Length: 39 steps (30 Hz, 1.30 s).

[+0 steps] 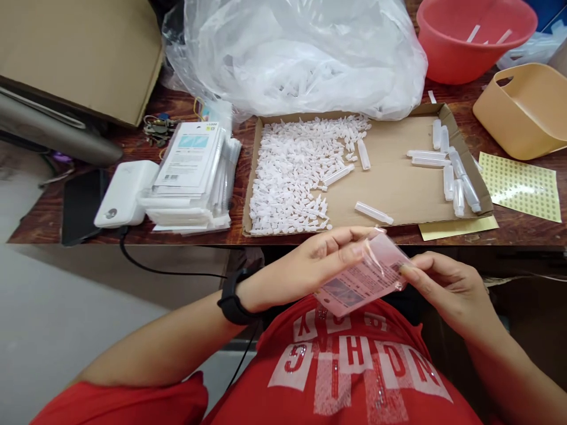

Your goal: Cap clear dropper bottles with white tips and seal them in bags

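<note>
A pink printed card in a clear plastic packet (354,283) is held tilted between both hands, just in front of the table edge. My left hand (332,254) grips its upper left side, thumb lying across the front. At the packet's right end, my right hand (447,283) pinches the clear film between thumb and fingers. Behind the hands lies a shallow cardboard tray (390,136). Small white plastic nozzle-like pieces (292,177) are heaped in its left part. Several translucent tubes (460,171) lie at its right, and a few others are scattered in the middle.
At the left are stacked packets with printed cards (190,159), a white power bank (126,195) with a cable, and a dark phone (82,206). Behind the tray sit a large plastic bag (301,53) and a red bowl (469,53). A tan bin (522,112) and sticker sheet (520,186) are right.
</note>
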Each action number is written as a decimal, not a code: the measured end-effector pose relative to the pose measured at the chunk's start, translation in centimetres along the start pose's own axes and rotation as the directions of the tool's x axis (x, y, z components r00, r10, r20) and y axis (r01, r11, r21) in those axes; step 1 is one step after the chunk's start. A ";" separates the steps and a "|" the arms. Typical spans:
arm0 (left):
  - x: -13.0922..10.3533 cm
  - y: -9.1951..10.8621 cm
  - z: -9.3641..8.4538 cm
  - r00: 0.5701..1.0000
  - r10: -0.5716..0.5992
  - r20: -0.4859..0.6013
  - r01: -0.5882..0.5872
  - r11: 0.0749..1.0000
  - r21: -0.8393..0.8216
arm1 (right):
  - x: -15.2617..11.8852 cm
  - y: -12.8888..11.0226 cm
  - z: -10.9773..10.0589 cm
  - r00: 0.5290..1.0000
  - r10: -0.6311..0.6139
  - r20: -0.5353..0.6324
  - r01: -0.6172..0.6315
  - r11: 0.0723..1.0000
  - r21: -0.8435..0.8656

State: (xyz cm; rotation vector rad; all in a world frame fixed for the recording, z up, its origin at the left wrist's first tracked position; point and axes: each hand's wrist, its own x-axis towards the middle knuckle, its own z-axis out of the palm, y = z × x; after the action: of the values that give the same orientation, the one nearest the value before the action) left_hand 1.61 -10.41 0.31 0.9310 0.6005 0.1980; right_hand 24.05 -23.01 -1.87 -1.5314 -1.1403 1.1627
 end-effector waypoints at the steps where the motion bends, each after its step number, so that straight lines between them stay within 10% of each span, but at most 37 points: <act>1: -0.2 0.1 -0.4 0.998 -0.041 0.045 0.040 0.999 0.037 | -0.2 0.2 0.0 0.999 0.033 -0.034 -0.032 0.999 0.020; 11: -1.2 1.1 -1.6 0.928 -0.355 0.110 0.230 0.781 0.580 | 3.1 -1.8 -3.2 0.958 0.104 0.268 -0.080 0.992 -0.099; 17: -0.9 1.3 -0.5 0.909 -0.389 0.150 0.186 0.701 0.688 | 6.7 -4.4 -2.5 0.620 0.376 0.689 -0.126 0.914 -0.385; 20: -0.9 1.2 -0.6 0.904 -0.400 0.152 0.194 0.699 0.688 | 7.4 -4.6 -2.0 0.526 0.426 0.736 -0.133 0.896 -0.423; 39: -1.1 1.1 -1.2 0.887 -0.414 0.205 0.182 0.720 0.670 | 7.4 -4.8 -0.7 0.492 0.450 0.745 -0.185 0.890 -0.416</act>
State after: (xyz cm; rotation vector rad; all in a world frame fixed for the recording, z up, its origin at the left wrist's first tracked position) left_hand 0.12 -9.38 1.12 1.4698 0.4859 -0.5033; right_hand 25.05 -14.95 1.60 -1.4385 -1.7368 2.2333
